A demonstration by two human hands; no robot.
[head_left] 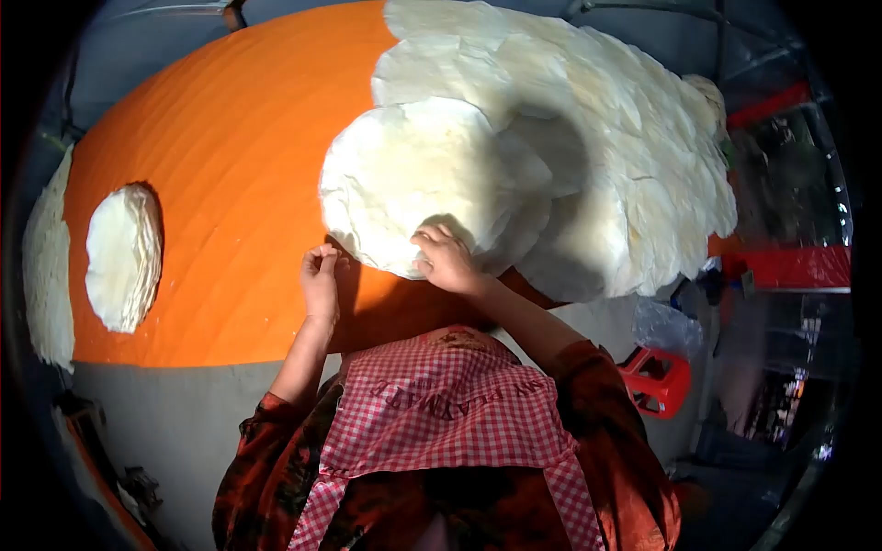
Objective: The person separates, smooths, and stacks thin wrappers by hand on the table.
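Note:
A stack of thin, round, pale flatbreads [395, 174] lies on the orange cloth [230, 184] in front of me. My right hand [447, 261] rests on the near part of the stack, fingers bent and apart against the top flatbread. Just off the stack's near left edge is my left hand [321, 280], its fingertips pinched together. Whatever they may hold is too small to make out. More flatbreads [588, 119] overlap like scales across the right side of the cloth. The stack's right part lies in the shadow of my head.
A smaller flatbread pile [119, 262] sits at the cloth's left, with more sheets [48, 266] along the far left edge. A red plastic stool [659, 381] stands on the floor at right, beside a clear plastic bag [666, 323]. I wear a checked apron [441, 404].

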